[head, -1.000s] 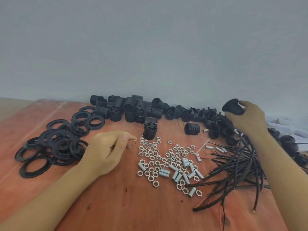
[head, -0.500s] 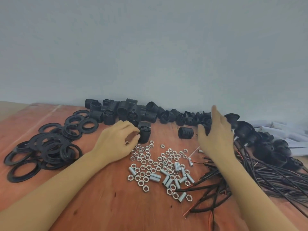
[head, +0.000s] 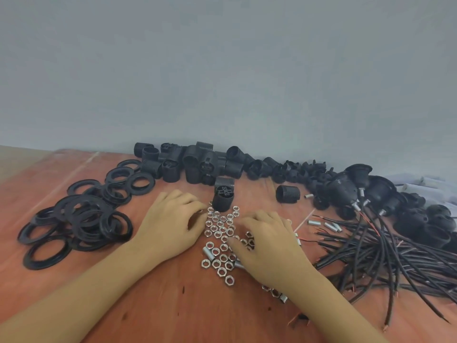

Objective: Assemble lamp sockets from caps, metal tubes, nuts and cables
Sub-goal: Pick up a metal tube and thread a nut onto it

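A pile of silver nuts lies mid-table, with short metal tubes among them. My left hand rests at the pile's left edge, its thumb and curled fingers pinching a nut. Over the right side of the pile, my right hand has its fingers spread, touching nuts and tubes and hiding some. A black socket body stands upright just behind the nuts. Small black caps line the wall. Black cables fan out at the right, several joined to assembled sockets.
Black flat rings are heaped at the left. Threaded black socket bodies crowd the back against the grey wall, and one lies on its side. More loose tubes lie by the cables. White rolls sit far right.
My right hand let go of a black socket at the right pile and came down left onto the nuts and tubes. My left hand shifted slightly toward the nut pile.
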The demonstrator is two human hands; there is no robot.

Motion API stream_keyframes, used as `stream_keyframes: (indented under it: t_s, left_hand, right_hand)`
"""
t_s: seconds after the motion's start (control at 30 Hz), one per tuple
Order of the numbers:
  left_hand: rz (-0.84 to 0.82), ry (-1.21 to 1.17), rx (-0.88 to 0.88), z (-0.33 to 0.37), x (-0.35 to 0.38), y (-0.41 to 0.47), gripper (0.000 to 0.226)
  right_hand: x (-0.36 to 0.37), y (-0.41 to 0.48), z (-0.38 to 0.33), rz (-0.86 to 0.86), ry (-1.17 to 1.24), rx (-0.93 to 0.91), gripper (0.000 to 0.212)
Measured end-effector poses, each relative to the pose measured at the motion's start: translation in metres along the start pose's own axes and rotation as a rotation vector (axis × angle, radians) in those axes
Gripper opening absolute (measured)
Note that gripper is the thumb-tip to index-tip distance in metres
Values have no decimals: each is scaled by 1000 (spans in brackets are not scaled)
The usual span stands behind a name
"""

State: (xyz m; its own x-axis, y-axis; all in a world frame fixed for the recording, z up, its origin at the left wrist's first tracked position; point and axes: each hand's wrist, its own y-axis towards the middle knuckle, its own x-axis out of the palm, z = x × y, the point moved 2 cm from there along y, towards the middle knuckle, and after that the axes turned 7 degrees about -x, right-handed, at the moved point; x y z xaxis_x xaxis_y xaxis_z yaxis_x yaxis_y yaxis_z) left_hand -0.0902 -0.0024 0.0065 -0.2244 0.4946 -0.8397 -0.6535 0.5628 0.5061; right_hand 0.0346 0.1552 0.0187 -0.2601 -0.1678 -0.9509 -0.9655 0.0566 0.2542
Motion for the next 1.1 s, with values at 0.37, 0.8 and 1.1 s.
stream_keyframes:
  t_s: [0.37,0.8,1.1]
  left_hand:
    - [-90,-83,154,20,9,9,58]
    - [212,-406,-57,14,-9,14,52]
    - [227,-495,-101,4,-30,-12,38]
  right_hand:
    - [2,-7,22,70,14,83,40]
    - [0,-9,46,65,1,237,35]
    - [-20,-11,61,40,-120,356,37]
